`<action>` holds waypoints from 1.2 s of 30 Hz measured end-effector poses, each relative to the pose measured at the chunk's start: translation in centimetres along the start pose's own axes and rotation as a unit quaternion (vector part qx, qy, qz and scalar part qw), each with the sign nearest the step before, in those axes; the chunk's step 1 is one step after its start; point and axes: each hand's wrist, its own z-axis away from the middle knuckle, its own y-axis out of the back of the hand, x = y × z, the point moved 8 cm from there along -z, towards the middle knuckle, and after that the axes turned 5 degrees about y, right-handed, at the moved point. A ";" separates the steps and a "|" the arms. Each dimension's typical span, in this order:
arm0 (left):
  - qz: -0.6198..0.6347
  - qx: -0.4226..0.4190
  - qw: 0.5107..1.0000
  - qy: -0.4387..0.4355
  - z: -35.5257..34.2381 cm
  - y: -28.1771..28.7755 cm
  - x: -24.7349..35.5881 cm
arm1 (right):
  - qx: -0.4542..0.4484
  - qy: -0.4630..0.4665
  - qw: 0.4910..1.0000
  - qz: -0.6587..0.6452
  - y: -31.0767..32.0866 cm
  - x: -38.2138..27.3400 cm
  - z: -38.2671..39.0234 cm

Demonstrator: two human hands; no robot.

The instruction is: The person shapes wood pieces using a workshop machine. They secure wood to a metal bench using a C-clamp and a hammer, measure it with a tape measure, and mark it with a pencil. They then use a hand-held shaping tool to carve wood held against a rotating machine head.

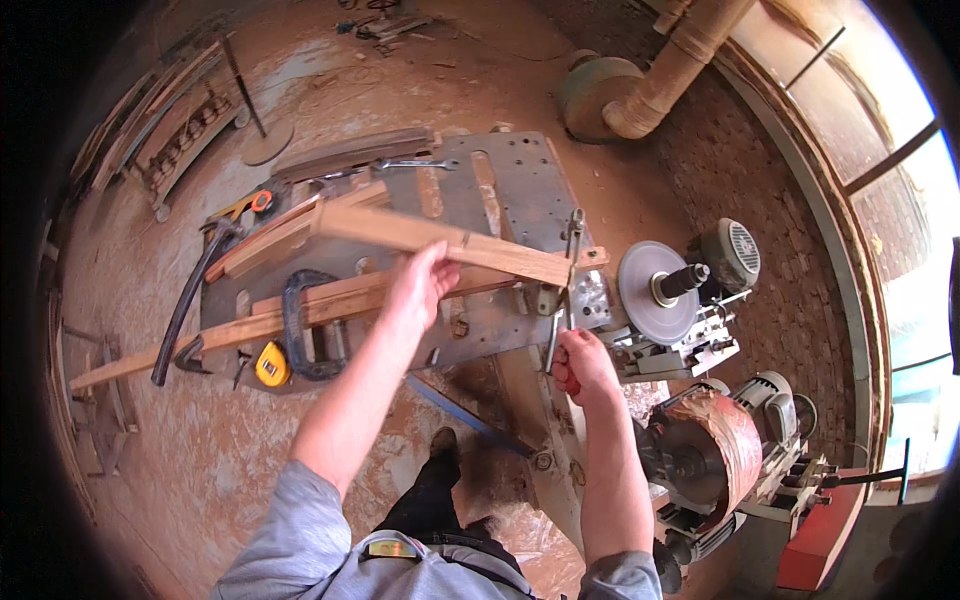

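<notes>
My left hand (418, 285) holds the wooden board (400, 230) at its near edge, fingers bent against it. The board slants above the metal table, and its right end lies by an upright metal clamp-like fitting (574, 245). Just below that fitting my right hand (583, 362) is closed around a thin metal rod (555, 335); the rod's lower end is hidden in the fingers. Beneath the board, more wooden strips (345, 305) lie on the table. A dark C-clamp (292, 320) rests across them.
The drilled metal table (460, 330) carries a hammer (185, 290), a yellow tape measure (272, 365) and a wrench (418, 164). At right stand a grey disc wheel (655, 290) with its motor (735, 255) and another machine (700, 455). A wide duct (670, 75) rises behind.
</notes>
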 end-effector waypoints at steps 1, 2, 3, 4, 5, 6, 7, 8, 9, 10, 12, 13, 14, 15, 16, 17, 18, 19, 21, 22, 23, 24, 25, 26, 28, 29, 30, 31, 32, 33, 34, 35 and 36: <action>0.032 0.018 0.999 0.013 1.5 2.4 -1.4 | -0.010 0.006 1.000 -0.005 0.0 0.5 -0.1; 0.080 0.045 0.996 0.011 2.8 4.9 -2.4 | -0.016 -0.003 0.999 -0.041 -0.3 0.9 0.5; 0.135 0.068 0.988 0.015 3.6 7.2 -3.5 | -0.003 -0.006 1.000 -0.028 -0.6 1.0 1.2; 0.147 0.090 0.985 0.002 4.4 9.2 -3.9 | -0.014 -0.006 0.999 -0.038 -1.0 1.4 1.4; 0.145 0.097 0.985 0.010 4.8 10.6 -4.3 | -0.026 -0.005 0.999 -0.048 -1.5 1.6 1.6; 0.144 0.111 0.983 0.017 5.4 12.0 -4.7 | -0.015 -0.010 0.999 -0.048 -2.2 1.7 2.3; 0.142 0.124 0.982 0.022 6.3 13.2 -4.4 | -0.016 -0.010 0.999 -0.035 -2.7 2.1 2.5; 0.118 0.109 0.986 0.034 6.8 13.3 -4.2 | -0.021 -0.004 0.999 -0.030 -2.8 2.1 3.0; 0.104 0.090 0.989 0.059 6.9 13.7 -4.5 | -0.033 -0.003 0.999 -0.025 -3.0 2.4 3.4; 0.104 0.073 0.988 0.093 7.4 14.4 -5.0 | -0.046 -0.008 0.998 -0.035 -3.4 3.3 3.6; 0.046 0.109 0.983 0.142 9.4 14.8 -4.7 | -0.035 -0.019 0.998 -0.048 -3.2 4.7 4.6; -0.021 0.093 0.987 0.132 10.7 14.2 -3.8 | -0.011 -0.022 0.998 -0.050 -2.6 4.7 5.2; -0.161 0.078 0.980 0.088 12.2 12.8 -2.0 | -0.007 -0.033 0.998 -0.044 -2.2 4.7 5.3; -0.301 0.061 0.951 0.047 13.6 11.2 -0.3 | -0.001 -0.039 0.999 -0.038 -2.0 4.5 5.2; -0.452 0.069 0.886 -0.084 14.4 9.4 2.0 | 0.000 -0.040 0.998 -0.039 -1.6 4.3 4.9; -0.585 0.072 0.781 -0.208 15.3 7.2 3.5 | 0.002 -0.042 0.998 -0.041 -1.2 4.1 4.4; -0.662 0.090 0.654 -0.354 16.1 6.8 4.4 | 0.002 -0.038 0.999 -0.039 -1.7 4.4 4.3; -0.709 0.107 0.592 -0.368 15.7 7.0 4.6 | 0.001 -0.039 0.999 -0.037 -1.8 4.6 4.3; -0.788 0.137 0.456 -0.391 14.9 6.8 4.8 | 0.001 -0.038 0.999 -0.034 -1.4 4.7 4.2; -0.831 0.112 0.448 -0.311 13.9 7.6 4.2 | 0.000 -0.038 0.999 -0.033 -1.0 4.8 4.0; -0.837 0.102 0.439 -0.312 13.5 7.8 3.9 | -0.002 -0.037 0.999 -0.034 -0.6 4.8 3.9; -0.843 0.096 0.428 -0.311 12.7 8.7 3.3 | -0.008 -0.036 0.999 -0.034 -0.6 4.8 3.8; -0.849 0.090 0.418 -0.309 12.2 9.4 2.9 | -0.014 -0.037 0.999 -0.034 -0.7 4.8 3.7; -0.839 0.091 0.424 -0.329 11.8 10.1 2.9 | -0.015 -0.030 0.999 -0.035 -0.8 4.8 3.6; -0.843 0.076 0.442 -0.298 11.5 9.5 3.5 | -0.012 -0.030 0.999 -0.031 -0.8 4.6 3.9; -0.844 0.070 0.451 -0.282 11.5 9.3 3.7 | -0.012 -0.031 0.999 -0.029 -0.9 4.5 4.1; -0.845 0.050 0.474 -0.242 11.3 9.0 3.9 | -0.025 -0.031 0.999 -0.034 -1.0 4.4 4.3; -0.844 0.032 0.496 -0.201 11.5 8.9 3.9 | -0.024 -0.027 0.999 -0.026 -1.0 4.6 4.5; -0.841 0.013 0.517 -0.159 11.7 8.8 3.9 | -0.023 -0.024 0.999 -0.019 -1.0 4.8 4.7; -0.840 0.010 0.522 -0.147 12.4 8.2 4.0 | -0.021 -0.021 0.999 -0.012 -0.8 5.2 4.9; -0.838 0.008 0.528 -0.134 13.2 7.9 4.2 | -0.019 -0.020 1.000 -0.009 -0.4 5.7 4.9; -0.837 0.006 0.534 -0.121 13.7 7.6 4.1 | -0.020 -0.013 1.000 -0.007 0.0 6.3 5.2; -0.832 0.001 0.538 -0.134 14.0 7.1 4.2 | -0.021 -0.002 1.000 -0.007 0.4 6.6 5.6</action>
